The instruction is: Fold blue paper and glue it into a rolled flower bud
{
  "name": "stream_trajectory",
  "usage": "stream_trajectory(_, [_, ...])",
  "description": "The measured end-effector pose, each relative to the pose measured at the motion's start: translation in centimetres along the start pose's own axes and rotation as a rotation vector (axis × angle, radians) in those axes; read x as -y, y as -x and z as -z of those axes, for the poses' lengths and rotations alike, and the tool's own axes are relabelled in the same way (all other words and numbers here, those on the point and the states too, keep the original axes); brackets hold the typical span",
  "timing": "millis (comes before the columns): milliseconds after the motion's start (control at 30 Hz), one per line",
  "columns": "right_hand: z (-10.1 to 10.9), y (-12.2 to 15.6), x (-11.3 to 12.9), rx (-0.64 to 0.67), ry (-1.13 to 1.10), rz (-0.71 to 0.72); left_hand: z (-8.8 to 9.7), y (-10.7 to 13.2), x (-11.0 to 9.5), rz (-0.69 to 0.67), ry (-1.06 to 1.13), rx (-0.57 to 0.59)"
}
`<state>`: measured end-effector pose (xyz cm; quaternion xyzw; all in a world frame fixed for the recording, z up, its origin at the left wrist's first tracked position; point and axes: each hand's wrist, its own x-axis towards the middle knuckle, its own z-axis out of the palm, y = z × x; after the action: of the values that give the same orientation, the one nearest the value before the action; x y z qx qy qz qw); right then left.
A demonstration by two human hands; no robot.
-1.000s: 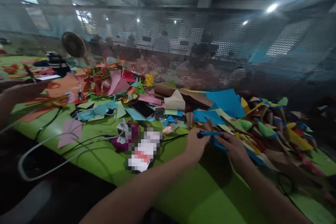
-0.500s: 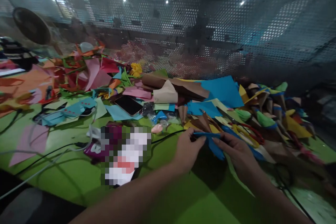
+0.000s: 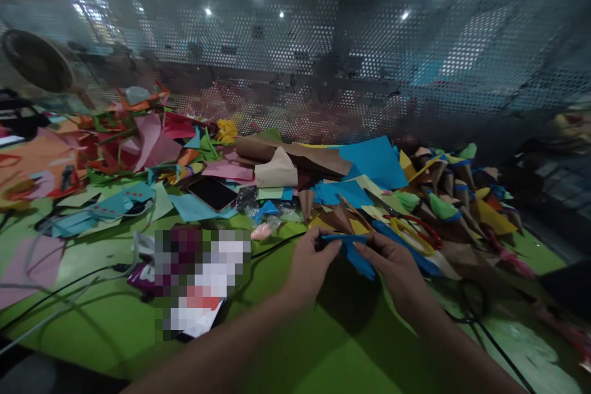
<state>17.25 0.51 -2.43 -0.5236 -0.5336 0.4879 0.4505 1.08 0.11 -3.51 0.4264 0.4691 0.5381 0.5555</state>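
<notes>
My left hand (image 3: 310, 265) and my right hand (image 3: 392, 268) meet just above the green table (image 3: 115, 314), both pinching one folded piece of blue paper (image 3: 353, 250). The left fingers grip its left end, the right fingers its right side, and a blue flap hangs down between them. Right behind the hands lies a heap of paper cones (image 3: 443, 197) in brown, yellow, green and blue.
Loose coloured sheets (image 3: 152, 141) cover the table's left and back, with a brown paper roll (image 3: 295, 157) and a dark phone (image 3: 212, 193). Red-handled scissors (image 3: 418, 229) lie by the cones. Cables (image 3: 69, 283) run over the left. A perforated screen (image 3: 323, 55) stands behind, a fan (image 3: 37, 64) far left.
The view has swung down and to the right, so everything sits further left in frame. Both hands have kept hold of the blue paper and stayed together in front of the cone heap.
</notes>
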Motion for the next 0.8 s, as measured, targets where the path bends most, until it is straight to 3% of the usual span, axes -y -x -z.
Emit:
stream_trajectory(200, [0.03,-0.05,-0.03,-0.017,-0.031,-0.017,0.05,0.09,-0.02,0.001,0.023,0.010])
stream_trajectory(433, [0.05,-0.16,0.56,-0.057,-0.038,-0.031,-0.08,-0.02,0.25,-0.050,0.090,-0.072])
stream_trajectory(800, [0.10,-0.22,0.20,-0.040,-0.037,-0.027,0.14,0.20,-0.65,-0.054,0.063,-0.058])
